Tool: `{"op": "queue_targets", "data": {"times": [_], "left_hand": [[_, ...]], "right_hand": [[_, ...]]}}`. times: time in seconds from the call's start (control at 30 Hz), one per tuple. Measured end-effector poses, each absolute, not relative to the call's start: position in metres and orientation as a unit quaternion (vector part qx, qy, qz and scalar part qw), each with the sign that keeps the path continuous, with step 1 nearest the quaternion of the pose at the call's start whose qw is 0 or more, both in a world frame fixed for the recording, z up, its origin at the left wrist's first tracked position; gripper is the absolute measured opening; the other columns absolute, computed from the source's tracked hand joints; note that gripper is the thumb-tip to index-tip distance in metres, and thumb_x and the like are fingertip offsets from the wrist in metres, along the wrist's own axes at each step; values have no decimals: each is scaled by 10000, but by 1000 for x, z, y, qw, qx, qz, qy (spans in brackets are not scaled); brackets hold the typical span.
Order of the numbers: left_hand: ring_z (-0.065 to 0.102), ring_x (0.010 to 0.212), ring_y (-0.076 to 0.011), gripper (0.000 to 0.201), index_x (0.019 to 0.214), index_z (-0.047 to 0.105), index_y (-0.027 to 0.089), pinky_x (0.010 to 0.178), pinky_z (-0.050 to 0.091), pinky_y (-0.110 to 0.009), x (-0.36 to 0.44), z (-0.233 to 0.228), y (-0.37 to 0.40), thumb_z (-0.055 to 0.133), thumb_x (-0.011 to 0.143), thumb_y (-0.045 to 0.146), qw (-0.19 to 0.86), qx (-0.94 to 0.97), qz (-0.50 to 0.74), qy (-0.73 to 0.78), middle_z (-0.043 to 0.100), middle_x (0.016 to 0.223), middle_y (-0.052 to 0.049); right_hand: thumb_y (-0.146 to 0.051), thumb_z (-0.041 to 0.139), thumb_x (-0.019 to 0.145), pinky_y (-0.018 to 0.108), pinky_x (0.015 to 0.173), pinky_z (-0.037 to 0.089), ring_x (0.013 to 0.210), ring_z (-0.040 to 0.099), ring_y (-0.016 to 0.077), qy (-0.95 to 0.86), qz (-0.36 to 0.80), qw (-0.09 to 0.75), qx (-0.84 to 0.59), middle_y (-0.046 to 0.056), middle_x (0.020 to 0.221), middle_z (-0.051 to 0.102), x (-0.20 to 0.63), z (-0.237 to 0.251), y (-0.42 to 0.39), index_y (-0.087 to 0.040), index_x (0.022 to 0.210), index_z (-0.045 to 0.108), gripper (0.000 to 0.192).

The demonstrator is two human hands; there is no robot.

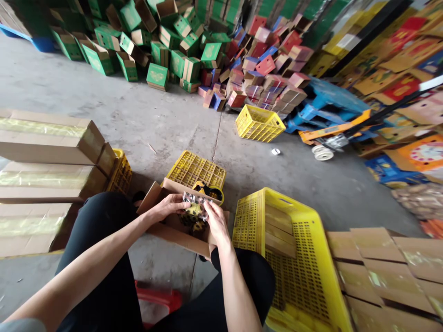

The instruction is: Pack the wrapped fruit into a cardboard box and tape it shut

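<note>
Grey concrete floor [194, 124] spreads beneath us as our left grip [172, 205] and right grip [216, 216] pinch a clear-wrapped packet [194, 208] between them, above an open carton [180, 237], seemingly a handling step calling next for steady, two-sided control.

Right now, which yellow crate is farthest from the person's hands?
The yellow crate standing alone near the blue pallets. Others in view, such as the perforated crate beside the right knee, sit closer to the left hand and right hand.
</note>
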State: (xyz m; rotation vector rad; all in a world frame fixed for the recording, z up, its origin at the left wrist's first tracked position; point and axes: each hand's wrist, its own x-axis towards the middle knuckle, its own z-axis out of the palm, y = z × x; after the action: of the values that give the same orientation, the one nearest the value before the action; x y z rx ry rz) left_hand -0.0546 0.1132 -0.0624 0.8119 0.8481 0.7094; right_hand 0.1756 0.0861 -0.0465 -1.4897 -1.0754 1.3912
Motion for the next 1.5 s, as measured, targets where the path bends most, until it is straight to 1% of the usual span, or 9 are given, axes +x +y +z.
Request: {"op": "queue_targets", "data": {"times": [0.2, 0.37, 0.57, 0.8, 0.93, 1.07, 1.17, 1.3, 1.5], "left_hand": [[748, 954, -223, 531, 1104, 822, 191, 862, 584, -316, -55, -69, 114, 979, 701, 499, 760, 363, 355, 406, 811, 1109, -93], [749, 927, -218, 497, 1028, 810, 182, 852, 596, -318, -54, -66, 114, 958, 720, 542, 755, 363, 361, 410, 808, 1041, -78], [772, 1053, -315, 797, 1246, 741, 170, 875, 623, -396, -51, -66, 115, 730, 800, 830, 762, 317, 322, 465, 793, 1204, -161], [811, 870, -313, 952, 1232, 701, 167, 741, 612, -358, -53, -67, 112, 486, 800, 988, 794, 298, 216, 485, 824, 923, -169], [811, 883, -294, 859, 1121, 716, 170, 730, 618, -330, -53, -68, 114, 548, 808, 953, 801, 276, 246, 471, 819, 909, -145], [812, 870, -278, 780, 1176, 704, 188, 728, 631, -331, -53, -67, 116, 626, 833, 885, 810, 241, 285, 452, 817, 961, -124], [811, 870, -259, 643, 1152, 714, 192, 769, 638, -330, -54, -65, 116, 820, 802, 722, 811, 245, 312, 431, 808, 1024, -106], [794, 852, -204, 496, 1050, 736, 188, 819, 633, -304, -56, -65, 114, 986, 721, 463, 803, 272, 338, 408, 773, 1036, -55], [738, 822, -164, 477, 1025, 763, 173, 799, 625, -299, -57, -61, 115, 1016, 684, 391, 799, 272, 346, 411, 745, 987, -49]], "right_hand": [[-641, 851, 781, 316, 803, 608, 924, 765, 217, -380, 617, 400, -561, 47, 1074, 825, 174, -40, 86, -248, 1136, 794, 533], [-617, 905, 721, 357, 812, 640, 964, 778, 255, -362, 647, 400, -538, 82, 1112, 826, 172, -39, 84, -223, 1084, 810, 544], [-672, 871, 743, 391, 863, 628, 1016, 778, 284, -384, 627, 398, -548, 67, 1121, 834, 176, -41, 86, -250, 1118, 836, 565], [-667, 856, 770, 518, 1089, 552, 1185, 741, 350, -430, 614, 388, -537, 60, 1123, 844, 174, -31, 86, -277, 1094, 858, 507], [-625, 873, 772, 548, 1156, 500, 1259, 710, 370, -467, 606, 379, -520, 77, 1193, 831, 172, -23, 86, -275, 1107, 862, 485], [-583, 844, 814, 533, 1241, 404, 1446, 576, 367, -513, 591, 362, -506, 64, 1469, 703, 174, -17, 86, -302, 1075, 869, 384], [-495, 810, 842, 524, 1270, 357, 1523, 490, 347, -530, 592, 346, -499, 22, 1575, 615, 176, -18, 85, -334, 1070, 866, 284], [-358, 744, 840, 521, 1297, 311, 1520, 494, 321, -541, 580, 355, -494, 6, 1546, 641, 177, -23, 86, -337, 1056, 862, 247], [-368, 788, 808, 529, 1241, 410, 1411, 603, 335, -486, 580, 413, -506, 47, 1416, 736, 178, -33, 88, -303, 1057, 855, 266]]}}
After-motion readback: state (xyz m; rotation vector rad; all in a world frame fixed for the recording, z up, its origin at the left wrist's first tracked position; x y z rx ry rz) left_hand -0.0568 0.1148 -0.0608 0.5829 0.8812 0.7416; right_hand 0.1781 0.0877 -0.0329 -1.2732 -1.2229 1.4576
